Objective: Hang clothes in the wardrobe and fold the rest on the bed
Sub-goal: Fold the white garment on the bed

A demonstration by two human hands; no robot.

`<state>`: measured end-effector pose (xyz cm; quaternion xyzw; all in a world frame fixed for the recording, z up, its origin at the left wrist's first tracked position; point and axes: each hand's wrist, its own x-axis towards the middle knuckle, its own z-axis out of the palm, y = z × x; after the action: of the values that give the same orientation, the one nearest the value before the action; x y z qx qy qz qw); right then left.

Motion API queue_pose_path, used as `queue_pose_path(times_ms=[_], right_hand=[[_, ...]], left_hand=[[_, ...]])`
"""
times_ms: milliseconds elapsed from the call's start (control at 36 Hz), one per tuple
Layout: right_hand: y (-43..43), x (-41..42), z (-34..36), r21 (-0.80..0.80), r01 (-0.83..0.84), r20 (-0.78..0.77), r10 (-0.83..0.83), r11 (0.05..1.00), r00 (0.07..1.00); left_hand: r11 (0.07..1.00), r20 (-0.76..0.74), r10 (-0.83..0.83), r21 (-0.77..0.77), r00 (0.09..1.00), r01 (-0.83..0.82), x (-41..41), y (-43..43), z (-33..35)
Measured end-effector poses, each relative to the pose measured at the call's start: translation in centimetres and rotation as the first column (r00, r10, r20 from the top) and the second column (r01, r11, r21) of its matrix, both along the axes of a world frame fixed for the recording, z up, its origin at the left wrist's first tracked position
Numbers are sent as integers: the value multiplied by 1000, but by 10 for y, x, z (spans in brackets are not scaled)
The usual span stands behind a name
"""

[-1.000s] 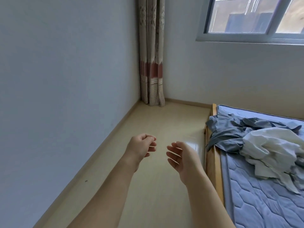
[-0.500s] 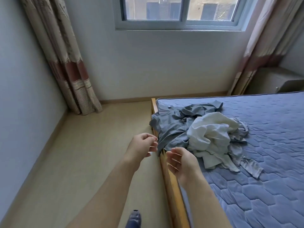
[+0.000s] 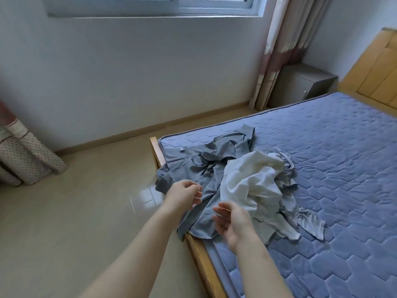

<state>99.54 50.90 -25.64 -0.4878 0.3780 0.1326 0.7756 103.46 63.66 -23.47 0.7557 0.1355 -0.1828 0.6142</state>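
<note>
Now both hands empty: left hand (image 3: 185, 195) loosely curled, right hand (image 3: 233, 222) relaxed, over grey shirt (image 3: 206, 168); white garment (image 3: 251, 186) crumpled on it, at bed (image 3: 335, 173) corner.

No txt, labels, brand marks or nos. legible anywhere in the head view. Only candidate: a small pale tag or button (image 3: 181, 149) on the grey garment (image 3: 184, 166) near the bed (image 3: 322, 168) corner. It's too small and blurred to read, and can't tell if it carries any print. The curtain (image 3: 25, 160) at left shows a dotted pattern only, no letters made out.
</note>
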Motion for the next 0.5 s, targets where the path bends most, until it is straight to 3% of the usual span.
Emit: queue_pose_path(times_ms=[222,500], right_hand=[[-31,93,-23,63,104,-58,-100,993,993],[-70,161,-69,41,226,-244,-210,973,947]], left_hand=[[993,-38,-80,80,996,83,97,-31,-22],[964,-223,-196,134,955,229,185,-75,-72]])
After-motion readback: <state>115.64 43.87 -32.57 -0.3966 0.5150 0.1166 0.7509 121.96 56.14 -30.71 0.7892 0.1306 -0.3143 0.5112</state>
